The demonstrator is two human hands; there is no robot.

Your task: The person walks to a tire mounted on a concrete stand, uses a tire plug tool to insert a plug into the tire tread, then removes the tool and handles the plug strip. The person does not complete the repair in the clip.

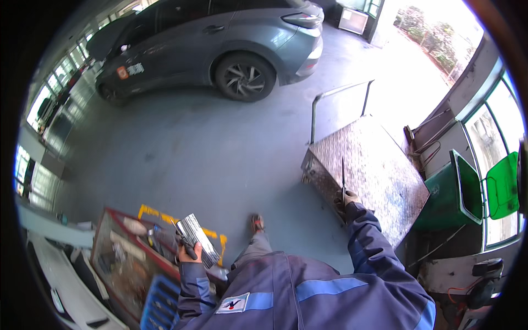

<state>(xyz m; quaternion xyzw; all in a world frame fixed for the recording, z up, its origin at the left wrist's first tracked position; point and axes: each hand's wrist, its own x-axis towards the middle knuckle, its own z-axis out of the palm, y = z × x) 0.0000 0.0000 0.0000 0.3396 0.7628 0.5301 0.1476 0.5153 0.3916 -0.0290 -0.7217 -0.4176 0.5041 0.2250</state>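
My left hand (190, 253), in a partly dark glove, is closed on a flat silver-white rectangular piece (198, 234) with dark stripes along it. A small dark object lies against that piece at the fingers; its kind is unclear. On the other side, my right hand (348, 198) grips a long thin dark rod-like tool (343, 173) that points away from me. It is above the near left edge of a metal-plate platform trolley (374, 159); whether it touches the trolley I cannot tell.
A red-framed cart (107, 225) with assorted items and a blue crate (159, 302) stand at lower left. Yellow floor marking (159, 214) runs beside them. A grey car (220, 49) is parked ahead. An open green bin (451, 192) stands right of the trolley, below a window.
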